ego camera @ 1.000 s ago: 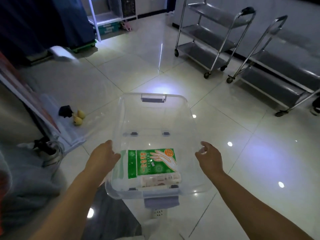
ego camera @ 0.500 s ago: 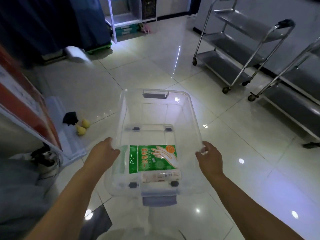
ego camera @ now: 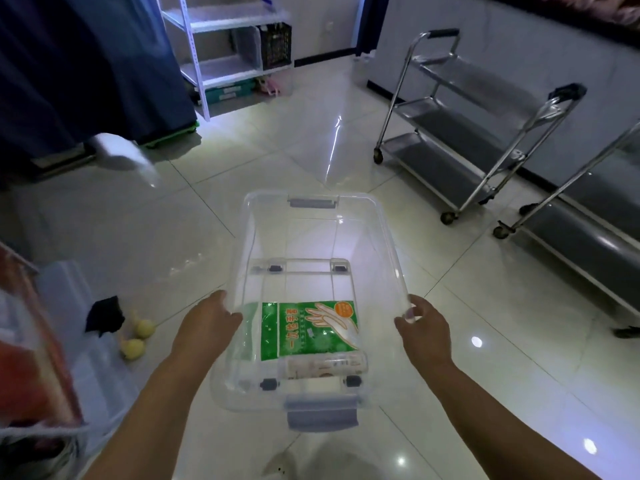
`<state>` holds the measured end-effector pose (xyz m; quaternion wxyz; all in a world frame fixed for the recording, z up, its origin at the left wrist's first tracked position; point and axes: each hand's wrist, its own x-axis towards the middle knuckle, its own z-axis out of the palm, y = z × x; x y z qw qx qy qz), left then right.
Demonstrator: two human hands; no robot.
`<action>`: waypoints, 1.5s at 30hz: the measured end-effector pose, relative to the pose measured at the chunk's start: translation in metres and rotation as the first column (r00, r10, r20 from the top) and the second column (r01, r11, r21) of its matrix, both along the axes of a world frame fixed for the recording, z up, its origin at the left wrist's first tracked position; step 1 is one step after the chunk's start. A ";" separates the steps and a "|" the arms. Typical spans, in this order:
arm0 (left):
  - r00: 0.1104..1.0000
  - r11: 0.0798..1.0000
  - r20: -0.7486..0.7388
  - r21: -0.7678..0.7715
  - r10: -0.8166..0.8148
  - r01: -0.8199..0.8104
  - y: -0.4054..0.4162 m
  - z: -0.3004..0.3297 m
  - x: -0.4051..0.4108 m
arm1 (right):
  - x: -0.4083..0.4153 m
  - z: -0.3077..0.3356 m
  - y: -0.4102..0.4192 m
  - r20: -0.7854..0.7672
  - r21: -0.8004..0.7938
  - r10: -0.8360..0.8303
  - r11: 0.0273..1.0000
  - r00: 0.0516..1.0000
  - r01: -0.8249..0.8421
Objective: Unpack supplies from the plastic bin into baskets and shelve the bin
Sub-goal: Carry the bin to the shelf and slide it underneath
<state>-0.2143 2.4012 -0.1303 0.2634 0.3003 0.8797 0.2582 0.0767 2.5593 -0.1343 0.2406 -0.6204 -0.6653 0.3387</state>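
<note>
I carry a clear plastic bin (ego camera: 391, 244) with grey latches above the tiled floor. My left hand (ego camera: 204, 327) grips its left rim and my right hand (ego camera: 422, 327) grips its right rim, thumb over the edge. Inside, near my end, lies a green packet of disposable gloves (ego camera: 308, 330) with a pale roll (ego camera: 325, 365) in front of it. Far ahead stands a white shelf unit (ego camera: 221, 39) holding a dark basket (ego camera: 275, 45) and a clear container.
Two steel trolleys (ego camera: 474, 133) stand along the right wall. A dark blue curtain (ego camera: 86, 64) hangs at the far left. On the floor at left lie a clear lid (ego camera: 69, 306), a black item and two yellow objects (ego camera: 136, 337).
I have walked forward with the bin; the white shelf unit and trolleys have come closer and shifted in view. Both hands keep their hold on the rims.
</note>
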 end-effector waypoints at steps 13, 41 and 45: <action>0.999 0.997 0.008 -0.055 0.046 -0.046 0.223 -0.005 -0.145 | -0.160 -0.042 0.250 0.012 0.005 0.054 0.999 0.998 -0.054; 0.991 0.992 -0.049 0.033 0.122 -0.120 0.670 0.015 -0.578 | -0.612 -0.007 0.713 0.024 -0.003 0.139 0.990 0.990 -0.139; 0.994 0.995 -0.047 0.021 0.098 -0.097 0.745 0.011 -0.623 | -0.649 -0.007 0.774 0.015 0.016 0.097 0.995 0.995 -0.097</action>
